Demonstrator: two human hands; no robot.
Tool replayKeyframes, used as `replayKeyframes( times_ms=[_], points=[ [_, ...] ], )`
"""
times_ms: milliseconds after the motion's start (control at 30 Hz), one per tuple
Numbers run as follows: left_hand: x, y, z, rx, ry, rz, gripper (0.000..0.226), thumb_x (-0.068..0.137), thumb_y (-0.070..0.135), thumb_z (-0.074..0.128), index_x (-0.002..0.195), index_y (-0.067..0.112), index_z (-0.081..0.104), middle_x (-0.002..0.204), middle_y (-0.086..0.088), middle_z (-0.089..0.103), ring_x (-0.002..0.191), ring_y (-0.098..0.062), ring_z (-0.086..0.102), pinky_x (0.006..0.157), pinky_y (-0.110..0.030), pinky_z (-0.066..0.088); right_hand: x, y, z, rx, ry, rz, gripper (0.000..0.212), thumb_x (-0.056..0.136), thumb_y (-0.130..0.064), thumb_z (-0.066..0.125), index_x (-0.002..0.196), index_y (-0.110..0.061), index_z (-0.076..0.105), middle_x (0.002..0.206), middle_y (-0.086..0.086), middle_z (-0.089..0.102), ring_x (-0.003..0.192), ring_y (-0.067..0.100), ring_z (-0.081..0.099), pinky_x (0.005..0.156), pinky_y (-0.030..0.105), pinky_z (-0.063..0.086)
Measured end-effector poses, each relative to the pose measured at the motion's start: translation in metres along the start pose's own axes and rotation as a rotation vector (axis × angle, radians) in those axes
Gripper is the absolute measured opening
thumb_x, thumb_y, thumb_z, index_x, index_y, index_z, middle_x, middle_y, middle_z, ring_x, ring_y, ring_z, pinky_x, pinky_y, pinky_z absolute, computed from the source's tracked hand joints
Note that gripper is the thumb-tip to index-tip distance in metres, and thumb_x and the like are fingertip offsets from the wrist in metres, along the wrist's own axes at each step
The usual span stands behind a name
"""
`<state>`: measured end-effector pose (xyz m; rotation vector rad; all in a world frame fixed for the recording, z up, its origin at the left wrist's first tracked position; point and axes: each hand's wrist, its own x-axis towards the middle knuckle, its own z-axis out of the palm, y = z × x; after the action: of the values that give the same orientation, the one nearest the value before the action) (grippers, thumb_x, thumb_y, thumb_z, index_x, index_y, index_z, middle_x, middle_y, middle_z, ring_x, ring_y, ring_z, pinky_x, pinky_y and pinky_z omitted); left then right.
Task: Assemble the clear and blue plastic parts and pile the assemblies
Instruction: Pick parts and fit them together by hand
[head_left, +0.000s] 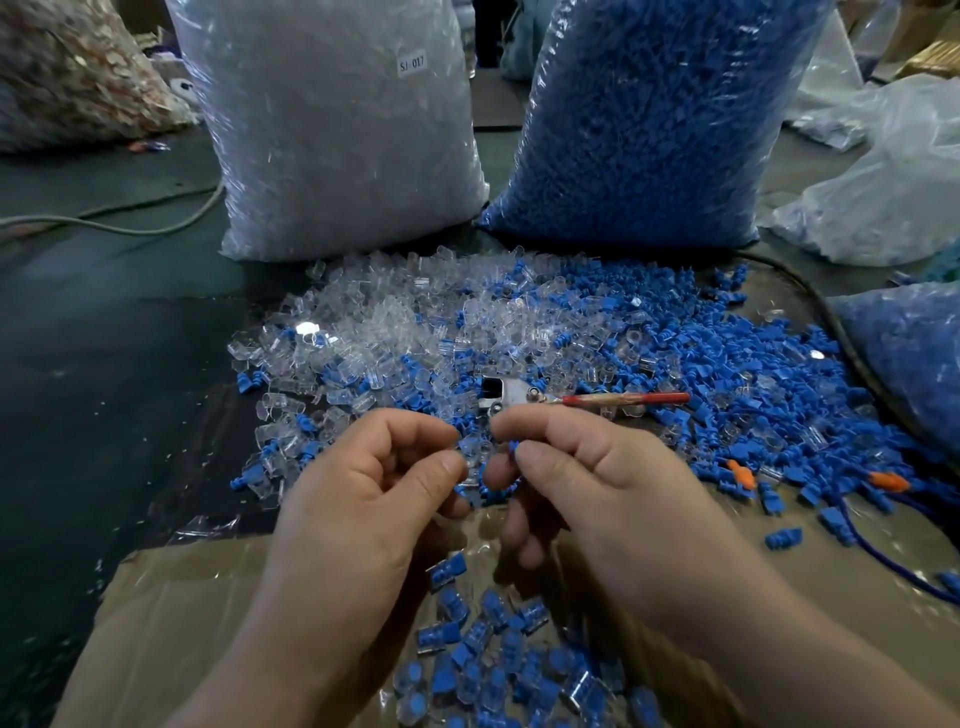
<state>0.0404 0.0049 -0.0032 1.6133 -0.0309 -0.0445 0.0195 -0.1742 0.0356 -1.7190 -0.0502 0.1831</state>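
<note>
My left hand (374, 483) pinches a small clear plastic part (477, 451) between thumb and forefinger. Facing it, my right hand (582, 483) pinches a blue plastic part (513, 447) at its fingertips; the two parts almost meet. More blue pieces (498, 491) show under the right hand's curled fingers. Beyond the hands spreads a heap of loose clear parts (374, 332) and loose blue parts (727, 374). A pile of finished blue-in-clear assemblies (493, 649) lies on brown cardboard (171, 613) beneath my wrists.
A big bag of clear parts (332, 130) and a big bag of blue parts (654, 119) stand at the back. A metal tool with a red handle (571, 399) lies on the heap. Another blue-filled bag (909, 353) sits at right, with a few orange pieces (888, 480) near it.
</note>
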Motion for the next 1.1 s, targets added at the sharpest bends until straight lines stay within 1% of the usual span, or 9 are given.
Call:
replayKeyframes(
  times_ms=[133, 300, 500, 733, 867, 933, 967, 1033, 1100],
  points=[
    [-0.001, 0.006, 0.002, 0.05, -0.041, 0.056, 0.026, 0.066, 0.045, 0.069, 0.092, 0.041, 0.073, 0.077, 0.001, 0.075, 0.067, -0.012, 0.072, 0.054, -0.019, 0.054, -0.003, 0.003, 0.004, -0.327, 0.036, -0.184, 0.015, 0.095, -0.032, 0.059, 0.103, -0.043, 0.055, 0.084, -0.015, 0.071, 0.07, 0.005, 0.068, 0.065, 0.028, 0.056],
    [-0.004, 0.007, 0.003, 0.146, -0.117, 0.08, 0.026, 0.067, 0.051, 0.068, 0.092, 0.044, 0.073, 0.081, 0.007, 0.076, 0.071, -0.012, 0.073, 0.063, -0.028, 0.06, -0.001, 0.004, 0.002, -0.557, 0.106, -0.381, 0.012, 0.091, -0.042, 0.061, 0.101, -0.035, 0.064, 0.089, -0.018, 0.067, 0.086, 0.002, 0.063, 0.07, 0.024, 0.05],
    [-0.005, 0.008, 0.003, 0.133, -0.117, 0.069, 0.017, 0.079, 0.028, 0.075, 0.089, 0.041, 0.074, 0.077, 0.005, 0.076, 0.067, -0.014, 0.074, 0.059, -0.022, 0.058, -0.004, 0.005, 0.001, -0.741, 0.113, -0.421, 0.02, 0.096, -0.036, 0.046, 0.114, -0.043, 0.053, 0.095, -0.022, 0.063, 0.091, -0.003, 0.057, 0.076, 0.018, 0.047],
    [-0.006, 0.013, 0.001, 0.097, -0.142, 0.018, 0.03, 0.061, 0.047, 0.072, 0.089, 0.038, 0.075, 0.077, 0.001, 0.076, 0.069, -0.017, 0.074, 0.064, -0.034, 0.063, -0.005, -0.001, 0.001, -0.854, 0.108, -0.433, 0.03, 0.093, -0.044, 0.039, 0.097, -0.029, 0.064, 0.084, -0.013, 0.063, 0.074, 0.011, 0.059, 0.06, 0.033, 0.051],
    [-0.004, 0.011, 0.001, 0.136, -0.13, -0.012, 0.019, 0.069, 0.035, 0.08, 0.087, 0.038, 0.074, 0.076, 0.002, 0.075, 0.068, -0.019, 0.073, 0.063, -0.032, 0.061, -0.003, 0.001, -0.003, -0.939, 0.115, -0.454, 0.03, 0.091, -0.043, 0.042, 0.105, -0.03, 0.065, 0.101, -0.012, 0.06, 0.095, 0.011, 0.055, 0.074, 0.032, 0.053],
    [-0.003, 0.009, 0.001, 0.154, -0.066, -0.019, 0.022, 0.079, 0.019, 0.081, 0.087, 0.038, 0.073, 0.073, 0.004, 0.073, 0.065, -0.015, 0.071, 0.059, -0.028, 0.06, 0.004, 0.006, -0.01, -1.105, 0.139, -0.348, 0.039, 0.088, -0.052, 0.043, 0.124, -0.039, 0.051, 0.127, -0.013, 0.051, 0.123, 0.013, 0.043, 0.1, 0.037, 0.045],
    [-0.003, 0.009, 0.001, 0.156, -0.039, -0.021, 0.025, 0.081, 0.015, 0.079, 0.088, 0.038, 0.073, 0.073, 0.005, 0.073, 0.062, -0.01, 0.069, 0.056, -0.023, 0.058, 0.008, 0.008, -0.016, -1.176, 0.139, -0.233, 0.051, 0.087, -0.057, 0.045, 0.135, -0.042, 0.036, 0.144, -0.012, 0.038, 0.139, 0.015, 0.028, 0.114, 0.042, 0.031],
    [-0.003, 0.01, 0.0, 0.168, -0.015, -0.015, 0.027, 0.081, 0.014, 0.077, 0.089, 0.04, 0.073, 0.073, 0.007, 0.071, 0.059, -0.004, 0.064, 0.056, -0.015, 0.053, 0.015, 0.015, -0.029, -1.256, 0.133, -0.035, 0.073, 0.087, -0.067, 0.044, 0.146, -0.043, 0.009, 0.16, -0.01, 0.009, 0.15, 0.018, -0.002, 0.121, 0.043, 0.004],
    [-0.003, 0.012, 0.0, 0.176, -0.02, -0.012, 0.028, 0.081, 0.015, 0.076, 0.09, 0.042, 0.072, 0.073, 0.008, 0.071, 0.059, -0.003, 0.063, 0.056, -0.013, 0.052, 0.021, 0.021, -0.038, -1.31, 0.119, 0.043, 0.079, 0.088, -0.073, 0.033, 0.15, -0.038, -0.001, 0.163, -0.007, 0.003, 0.151, 0.02, -0.005, 0.12, 0.042, -0.002]
  ],
)
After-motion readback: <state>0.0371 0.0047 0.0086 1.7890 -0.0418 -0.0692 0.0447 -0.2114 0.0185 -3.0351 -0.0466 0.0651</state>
